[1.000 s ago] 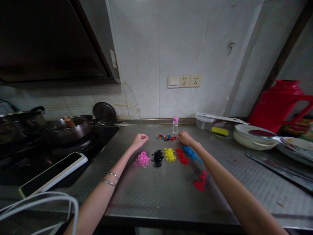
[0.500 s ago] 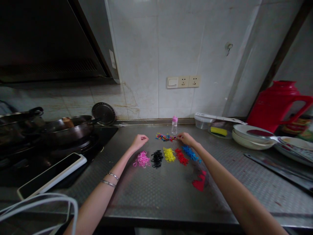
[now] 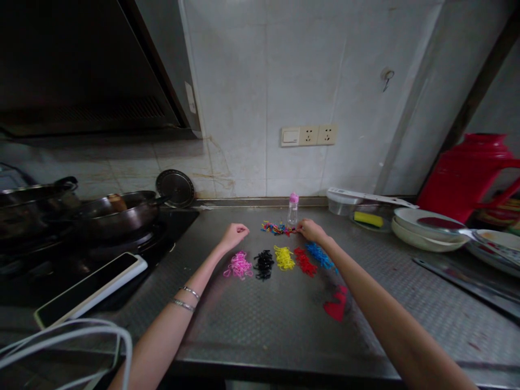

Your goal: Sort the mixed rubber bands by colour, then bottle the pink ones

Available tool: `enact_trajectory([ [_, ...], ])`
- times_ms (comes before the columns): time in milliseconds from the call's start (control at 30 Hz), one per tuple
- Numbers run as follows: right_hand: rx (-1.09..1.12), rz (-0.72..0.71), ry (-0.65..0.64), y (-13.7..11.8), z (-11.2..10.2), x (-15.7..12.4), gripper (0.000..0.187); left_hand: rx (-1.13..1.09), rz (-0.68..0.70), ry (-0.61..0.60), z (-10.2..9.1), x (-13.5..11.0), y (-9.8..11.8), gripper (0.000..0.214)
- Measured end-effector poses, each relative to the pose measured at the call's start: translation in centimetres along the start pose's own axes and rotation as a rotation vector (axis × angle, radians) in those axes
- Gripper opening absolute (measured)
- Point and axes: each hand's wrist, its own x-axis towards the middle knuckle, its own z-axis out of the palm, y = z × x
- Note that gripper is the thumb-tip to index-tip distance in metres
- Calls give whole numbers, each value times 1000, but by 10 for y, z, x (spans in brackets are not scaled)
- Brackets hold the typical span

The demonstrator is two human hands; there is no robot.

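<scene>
Small rubber bands lie on the steel counter [image 3: 260, 325] in sorted piles: pink [image 3: 239, 265], black [image 3: 264, 264], yellow [image 3: 284, 257], red [image 3: 304, 261] and blue [image 3: 320, 255]. Behind them sits a mixed-colour pile [image 3: 277, 228] beside a small clear bottle with a pink cap [image 3: 292, 208]. My right hand [image 3: 311, 229] rests at the right edge of the mixed pile, fingers pinched together there. My left hand [image 3: 234, 234] lies curled in a loose fist on the counter, left of the mixed pile and above the pink pile.
A stove with dark pans [image 3: 109, 214] and a phone [image 3: 87, 290] lie at left. A red piece [image 3: 336, 306] lies near my right forearm. Bowls and plates [image 3: 426, 227], a container with a yellow sponge [image 3: 368, 218] and a red thermos [image 3: 467, 170] stand at right. White cable [image 3: 65, 336] at lower left.
Both hands stay almost where they were; the view has shifted slightly. The right hand keeps picking at the mixed pile's edge.
</scene>
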Motion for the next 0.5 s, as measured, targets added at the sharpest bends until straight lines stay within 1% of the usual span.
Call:
enact_trajectory([
  [100,-40,-11,-13,-2,-1,-1,23,4,2,-2,-1,-1,0,24],
  [233,-41,-28,13,-2,-3,-7,23,4,5,-3,-2,-2,2,23],
  [500,130,-155,32,-1,-18,-38,16,0,15,-10,1,-1,1,24],
])
